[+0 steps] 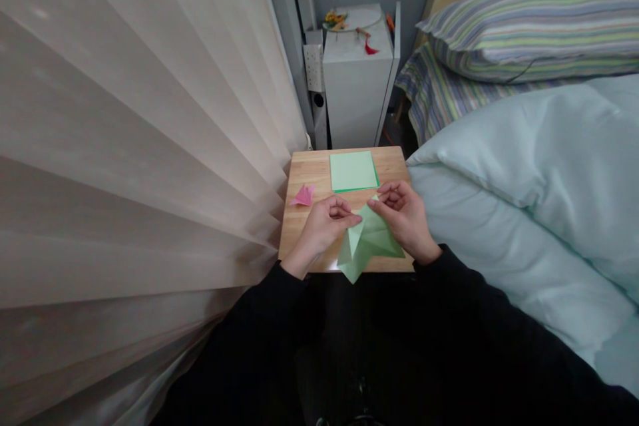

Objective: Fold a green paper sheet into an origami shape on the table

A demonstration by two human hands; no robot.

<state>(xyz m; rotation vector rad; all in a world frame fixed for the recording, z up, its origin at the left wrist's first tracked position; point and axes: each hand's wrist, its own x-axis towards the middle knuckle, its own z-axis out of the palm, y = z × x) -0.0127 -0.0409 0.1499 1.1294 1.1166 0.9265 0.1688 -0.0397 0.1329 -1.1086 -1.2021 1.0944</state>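
A creased sheet of light green origami paper (372, 239) hangs partly folded between my hands, its lower corner reaching past the table's front edge. My left hand (327, 221) pinches its upper left part between thumb and fingers. At the upper right, my right hand (402, 213) grips the paper near its top corner, thumb against fingers. Just beyond the hands lies a stack of square green paper (353, 171), pale on top with a darker green edge below. A small folded pink paper piece (303, 196) rests left of the stack.
The small wooden table (294, 229) stands between a pleated curtain (150, 146) on the left and a bed with a pale blue quilt (524, 213) on the right. Behind it is a white cabinet (357, 93) with small ornaments on top. A striped pillow (539, 30) lies on the bed.
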